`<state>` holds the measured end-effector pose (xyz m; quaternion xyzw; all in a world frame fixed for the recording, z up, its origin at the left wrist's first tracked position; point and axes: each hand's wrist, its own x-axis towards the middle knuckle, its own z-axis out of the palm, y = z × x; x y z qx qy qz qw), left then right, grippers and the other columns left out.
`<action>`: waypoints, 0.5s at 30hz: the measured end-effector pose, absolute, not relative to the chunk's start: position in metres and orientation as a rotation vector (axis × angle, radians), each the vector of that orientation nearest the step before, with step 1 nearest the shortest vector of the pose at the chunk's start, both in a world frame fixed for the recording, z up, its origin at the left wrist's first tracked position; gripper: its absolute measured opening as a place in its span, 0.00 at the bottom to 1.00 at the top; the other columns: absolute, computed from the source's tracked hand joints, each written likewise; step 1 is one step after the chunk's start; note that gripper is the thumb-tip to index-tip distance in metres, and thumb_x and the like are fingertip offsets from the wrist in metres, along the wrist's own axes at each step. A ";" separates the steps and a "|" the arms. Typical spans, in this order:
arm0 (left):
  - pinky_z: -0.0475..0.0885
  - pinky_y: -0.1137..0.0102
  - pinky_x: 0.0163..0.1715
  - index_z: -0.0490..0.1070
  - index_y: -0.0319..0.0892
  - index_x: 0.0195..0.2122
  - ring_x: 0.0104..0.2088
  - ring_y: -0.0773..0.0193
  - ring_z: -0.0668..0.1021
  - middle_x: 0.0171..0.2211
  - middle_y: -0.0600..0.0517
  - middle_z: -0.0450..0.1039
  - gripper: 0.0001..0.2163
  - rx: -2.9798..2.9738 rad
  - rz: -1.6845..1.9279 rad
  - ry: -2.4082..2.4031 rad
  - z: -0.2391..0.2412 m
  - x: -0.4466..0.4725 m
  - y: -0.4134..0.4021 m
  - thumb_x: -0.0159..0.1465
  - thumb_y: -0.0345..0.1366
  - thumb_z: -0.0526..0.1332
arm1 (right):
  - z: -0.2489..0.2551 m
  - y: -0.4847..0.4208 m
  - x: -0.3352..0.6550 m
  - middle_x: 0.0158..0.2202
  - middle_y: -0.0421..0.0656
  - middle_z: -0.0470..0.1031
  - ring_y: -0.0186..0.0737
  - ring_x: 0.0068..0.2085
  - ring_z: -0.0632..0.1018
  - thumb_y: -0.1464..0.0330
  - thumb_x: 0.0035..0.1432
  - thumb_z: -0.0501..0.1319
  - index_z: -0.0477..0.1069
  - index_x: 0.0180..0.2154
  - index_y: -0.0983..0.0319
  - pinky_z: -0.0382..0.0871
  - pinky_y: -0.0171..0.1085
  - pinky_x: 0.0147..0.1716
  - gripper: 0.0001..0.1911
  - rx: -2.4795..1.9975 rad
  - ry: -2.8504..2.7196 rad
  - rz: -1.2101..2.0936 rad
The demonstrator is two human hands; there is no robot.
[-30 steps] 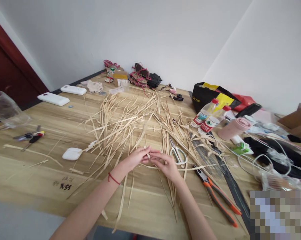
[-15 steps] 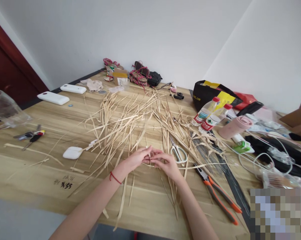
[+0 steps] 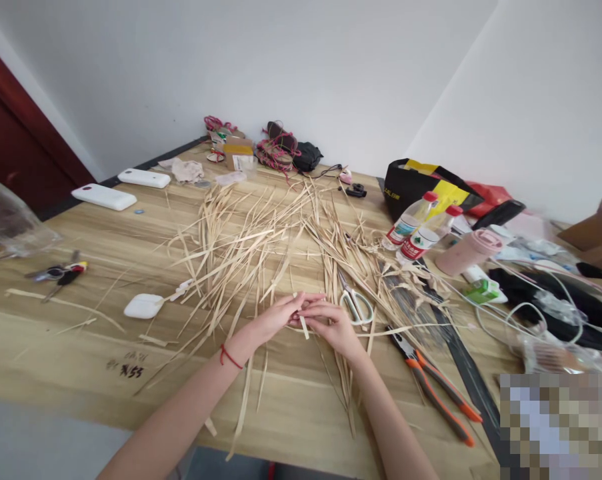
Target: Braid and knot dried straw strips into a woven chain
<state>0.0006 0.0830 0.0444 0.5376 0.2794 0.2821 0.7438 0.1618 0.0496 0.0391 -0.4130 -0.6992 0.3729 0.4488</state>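
My left hand [image 3: 279, 313] and my right hand [image 3: 332, 323] meet over the table near its front, fingers closed together on a pale flat plant strip [image 3: 305, 328]. A short end of this strip hangs down between the hands; the rest of it is hidden by my fingers. Beyond and under the hands spreads a loose pile of dry straw-coloured strips [image 3: 241, 250]. Scissors with pale handles [image 3: 358, 307] lie just right of my right hand, blades pointing away. Farther right rest pliers with orange and grey handles [image 3: 438, 387].
Two red-capped bottles [image 3: 411, 223], a pink tumbler [image 3: 469, 252] and a black and yellow bag [image 3: 401, 187] stand at the right. A white case [image 3: 143, 306] and a small tool bundle [image 3: 65, 273] lie left. Against the wall is a small cardboard box [image 3: 239, 155].
The short strip end now hangs below my fingers, where it was not visible before. Both hands stay together in nearly the same place, and the view has shifted slightly.
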 end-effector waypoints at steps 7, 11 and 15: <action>0.70 0.69 0.37 0.70 0.42 0.47 0.35 0.64 0.75 0.38 0.48 0.74 0.18 1.331 0.721 0.711 0.042 -0.001 0.089 0.63 0.47 0.52 | 0.040 0.052 0.168 0.33 0.44 0.79 0.43 0.38 0.78 0.64 0.52 0.62 0.77 0.32 0.57 0.71 0.43 0.41 0.06 -1.089 -1.641 0.850; 0.70 0.66 0.43 0.68 0.42 0.47 0.42 0.60 0.75 0.42 0.47 0.72 0.17 1.394 0.780 0.693 0.047 -0.002 0.090 0.58 0.43 0.59 | 0.038 0.053 0.172 0.33 0.44 0.79 0.43 0.38 0.78 0.64 0.51 0.63 0.77 0.31 0.57 0.71 0.42 0.40 0.06 -1.140 -1.642 0.781; 0.71 0.63 0.44 0.67 0.40 0.47 0.41 0.60 0.76 0.38 0.47 0.73 0.19 1.431 0.870 0.720 0.041 0.001 0.090 0.54 0.38 0.64 | 0.033 0.054 0.174 0.31 0.45 0.78 0.43 0.35 0.78 0.63 0.52 0.62 0.76 0.29 0.59 0.71 0.41 0.37 0.07 -1.208 -1.648 0.701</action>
